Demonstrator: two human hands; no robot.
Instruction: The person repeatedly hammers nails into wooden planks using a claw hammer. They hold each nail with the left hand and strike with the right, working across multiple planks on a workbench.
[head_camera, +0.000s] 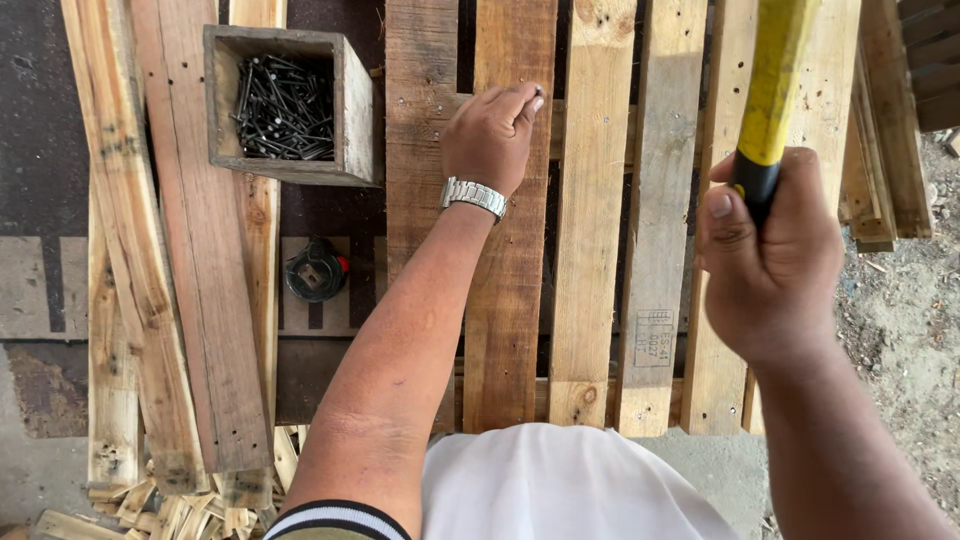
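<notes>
A: The left hand (490, 135) sits closed on a slat of the wooden pallet (600, 250), fingertips pinched together as if around a nail. I can't actually make out the nail; it is hidden by the fingers or too small to see.

B: And the right hand (765, 270) is wrapped tight around a yellow hammer handle (775, 85) with a black grip, raised well above the boards.

A: That is the risk, I think. The pinching fingers lie right where a blow would land, so a strike that drifts sideways could catch them.

B: A glancing hit could also bend the nail or send it skidding into the gap between slats.

A: The hammer's head is cut off by the top edge, so I can't tell how it is angled.

B: The wooden box of nails (285, 105) stands to the left on loose planks (200, 300), near the left hand but apart from it. A jolt through the boards might shake it.

A: There is a small round dark object (316, 270) below the box; I can't tell what it is.

B: The pallet's far end also runs out of view.
</notes>
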